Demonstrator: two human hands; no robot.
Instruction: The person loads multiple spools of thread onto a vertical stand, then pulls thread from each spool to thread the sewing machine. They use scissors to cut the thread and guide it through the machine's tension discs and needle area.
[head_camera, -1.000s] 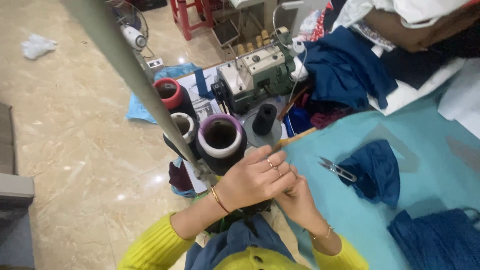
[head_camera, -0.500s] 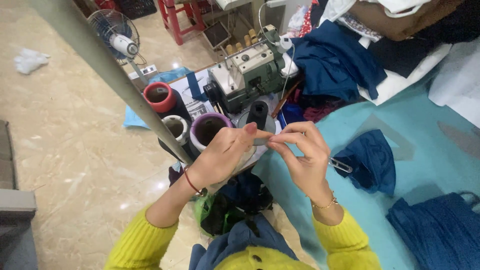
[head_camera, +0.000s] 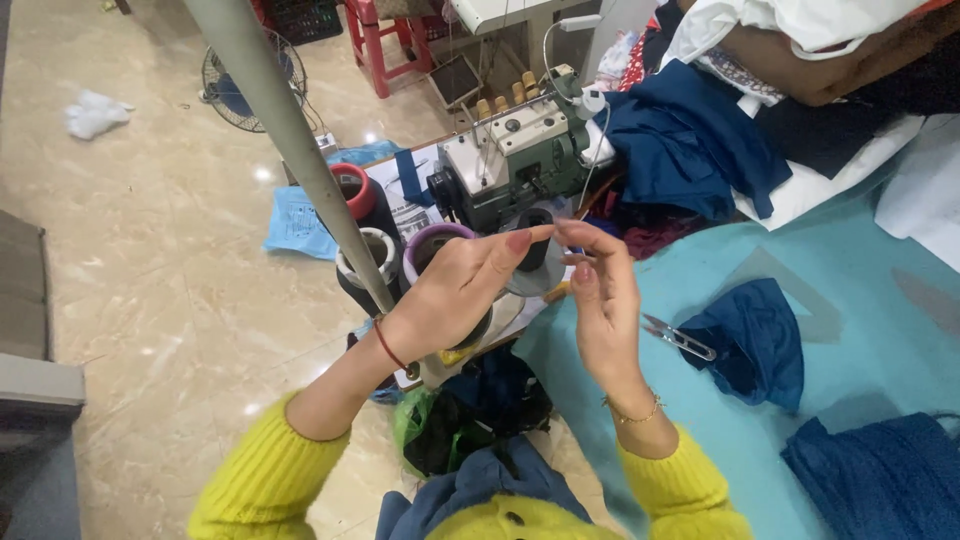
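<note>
Both fingertips (head_camera: 545, 234) pinching something unseen

table: teal top (head_camera: 860, 290), its near edge running beside the person
snips: small pair (head_camera: 678, 338) near the table's left edge
cloth: blue pieces (head_camera: 752, 340) mid-table, (head_camera: 880, 480) near corner, pile (head_camera: 690, 140) far edge
floor: tiled (head_camera: 150, 300), white scrap (head_camera: 95, 113)

Flat blue plastic package (head_camera: 296, 222) on floor, white printed sheet (head_camera: 408, 205) beside sewing machine

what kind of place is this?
Likely a small sewing or garment workshop: a sewing machine, big thread cones, and blue fabric pieces with thread snips on the cutting table.
</note>
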